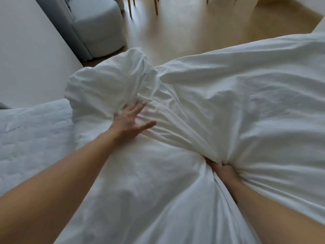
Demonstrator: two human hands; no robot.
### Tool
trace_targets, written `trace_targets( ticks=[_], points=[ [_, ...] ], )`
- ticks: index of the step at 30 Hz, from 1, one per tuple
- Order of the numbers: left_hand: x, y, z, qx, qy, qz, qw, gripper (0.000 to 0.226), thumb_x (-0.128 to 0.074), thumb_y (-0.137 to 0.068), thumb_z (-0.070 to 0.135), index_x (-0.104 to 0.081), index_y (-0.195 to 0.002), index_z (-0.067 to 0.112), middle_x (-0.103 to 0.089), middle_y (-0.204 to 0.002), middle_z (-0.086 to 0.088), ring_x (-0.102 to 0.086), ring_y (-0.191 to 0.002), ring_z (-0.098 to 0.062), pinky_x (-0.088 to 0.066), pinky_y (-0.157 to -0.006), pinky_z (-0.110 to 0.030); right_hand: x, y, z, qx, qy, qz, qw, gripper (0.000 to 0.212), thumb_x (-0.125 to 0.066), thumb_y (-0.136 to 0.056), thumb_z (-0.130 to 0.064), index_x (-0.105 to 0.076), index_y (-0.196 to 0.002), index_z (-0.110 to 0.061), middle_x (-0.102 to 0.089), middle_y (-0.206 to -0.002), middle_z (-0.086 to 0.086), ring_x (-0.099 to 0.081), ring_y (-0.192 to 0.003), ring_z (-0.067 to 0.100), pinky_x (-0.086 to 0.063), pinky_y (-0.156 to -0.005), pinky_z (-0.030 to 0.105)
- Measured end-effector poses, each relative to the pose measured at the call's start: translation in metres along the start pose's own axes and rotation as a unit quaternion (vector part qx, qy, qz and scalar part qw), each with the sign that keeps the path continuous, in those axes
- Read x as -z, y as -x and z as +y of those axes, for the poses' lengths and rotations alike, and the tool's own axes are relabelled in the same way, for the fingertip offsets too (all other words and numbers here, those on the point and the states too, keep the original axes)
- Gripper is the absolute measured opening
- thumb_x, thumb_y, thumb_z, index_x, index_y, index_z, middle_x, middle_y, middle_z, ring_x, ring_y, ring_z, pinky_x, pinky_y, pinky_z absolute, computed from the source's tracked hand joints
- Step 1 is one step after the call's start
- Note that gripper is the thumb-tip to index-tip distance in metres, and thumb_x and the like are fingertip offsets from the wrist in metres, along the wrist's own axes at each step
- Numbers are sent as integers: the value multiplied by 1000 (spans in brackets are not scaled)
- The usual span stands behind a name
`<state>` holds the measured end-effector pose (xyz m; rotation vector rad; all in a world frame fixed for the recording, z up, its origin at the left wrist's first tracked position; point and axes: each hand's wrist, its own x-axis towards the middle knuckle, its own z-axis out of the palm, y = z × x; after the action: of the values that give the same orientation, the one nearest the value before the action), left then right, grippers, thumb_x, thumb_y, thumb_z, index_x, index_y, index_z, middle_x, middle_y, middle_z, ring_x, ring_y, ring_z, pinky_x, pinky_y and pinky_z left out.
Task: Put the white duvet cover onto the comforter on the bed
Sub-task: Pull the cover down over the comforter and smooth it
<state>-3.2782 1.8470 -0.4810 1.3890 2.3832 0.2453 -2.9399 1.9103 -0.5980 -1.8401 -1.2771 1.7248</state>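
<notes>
duvet cover (pixel 246 95) seems mostly pulled on, bunched at centre left; left hand (pixel 128 122) presses it, fingers spread, right hand (pixel 223 171) clutches gathered cloth; smoothing remains.

Duvet cover (pixel 228 95) is plain white woven cloth, totally matt, thin-looking and creased all over, with tight folds where it bunches. The bed (pixel 31 138) has a quilted fabric top, stitched, soft and matt too. Floor (pixel 193 29) looks like smooth pale wood with a mild sheen. Armchair (pixel 98 27) is grey-blue upholstery cloth, chair legs (pixel 156 7) light wood.
</notes>
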Motion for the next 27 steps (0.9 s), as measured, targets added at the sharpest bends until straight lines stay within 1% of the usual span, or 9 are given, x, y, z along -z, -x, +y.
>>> trace_targets(
  ticks=[3,5,7,11,15,18,20,24,27],
  points=[
    [-14,71,-31,161,-10,167,973,126,-60,-54,96,-20,-157,35,-16,-167,-8,-12,-154,-33,-9,-118,-66,-3,-7,6,3,15,22,1000,43,-85,-66,-61,-72,-78,-22,-70,-75,-17,-60,-75,0,-46,-72,25],
    [-40,142,-51,354,145,164,909,151,-63,-28,101,-32,-150,17,-40,-151,-22,-39,-140,-40,-33,-114,-58,-4,-9,6,4,16,17,1000,42,-85,-66,-61,-69,-77,-24,-66,-76,-17,-57,-73,-2,-43,-81,25],
    [-72,188,-49,443,248,110,854,136,-76,-31,91,-50,-133,4,-61,-129,-22,-58,-119,-39,-49,-99,-49,-5,-5,0,10,21,16,1000,41,-85,-65,-62,-67,-74,-26,-62,-68,-24,-53,-69,-8,-44,-73,20],
    [-100,175,-32,414,244,109,870,73,-76,-81,58,-63,-122,-1,-65,-128,-25,-62,-119,-39,-50,-98,-44,-1,4,1,31,33,19,999,50,-83,-64,-66,-71,-75,-19,-67,-70,-18,-59,-69,-3,-42,-60,17],
    [-99,183,-33,415,224,129,872,85,-74,-80,63,-52,-130,-1,-59,-136,-24,-56,-125,-40,-46,-97,-41,5,35,-3,70,32,9,997,52,-79,-76,-61,-74,-96,-12,-74,-96,-1,-67,-90,14,-44,-75,25],
    [-96,256,-30,384,327,48,862,91,-85,-58,71,-64,-120,6,-69,-122,-14,-67,-111,-33,-51,-87,-36,28,86,-10,46,-37,-191,980,56,-74,-82,-60,-67,-120,-20,-71,-121,-2,-70,-103,14,-50,-88,29],
    [-92,312,-34,364,448,-65,814,82,-93,-48,63,-72,-110,13,-77,-107,-7,-75,-93,-28,-60,-75,-35,49,128,2,44,-6,-311,949,68,-84,-74,-53,-66,-132,-21,-73,-123,2,-71,-109,21,-55,-92,35],
    [-120,427,-6,334,485,-249,769,66,-103,-44,40,-80,-101,15,-79,-100,-7,-77,-90,-25,-63,-77,-41,96,221,71,69,278,-211,935,71,-90,-53,-55,-73,-116,-28,-76,-109,-10,-73,-98,12,-57,-90,35],
    [-152,480,19,386,506,-99,765,55,-98,-59,23,-76,-104,0,-78,-93,-14,-75,-88,-33,-60,-88,-49,127,276,116,34,383,-112,916,55,-72,-74,-52,-68,-120,-22,-68,-126,-2,-67,-96,20,-53,-88,35]
  ],
)
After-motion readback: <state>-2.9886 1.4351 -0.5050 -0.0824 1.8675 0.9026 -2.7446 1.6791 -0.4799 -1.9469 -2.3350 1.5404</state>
